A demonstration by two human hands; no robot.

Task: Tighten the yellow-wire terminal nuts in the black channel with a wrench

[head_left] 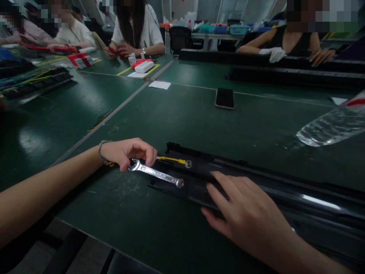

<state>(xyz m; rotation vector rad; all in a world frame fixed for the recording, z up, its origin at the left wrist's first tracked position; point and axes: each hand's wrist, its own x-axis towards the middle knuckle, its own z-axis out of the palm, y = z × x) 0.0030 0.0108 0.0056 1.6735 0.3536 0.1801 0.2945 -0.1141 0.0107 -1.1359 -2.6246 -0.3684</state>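
Note:
A long black channel-shaped rail (256, 182) lies across the green table (171, 121) in front of me. My left hand (128, 152) is closed round one end of a silver wrench (155, 173); the wrench's other end sits on a nut near the rail's left end. A yellow wire (171, 159) with a ring terminal is fixed to the rail just beyond the wrench. My right hand (245, 217) rests flat on the rail with fingers stretched out, holding nothing.
A black phone (224, 98) lies mid-table. A clear plastic water bottle (333, 125) lies at the right. More black rails (285, 72) sit at the far side. Other people work at the far edge, with red and white parts (142, 65) before them. Cables (34, 82) lie far left.

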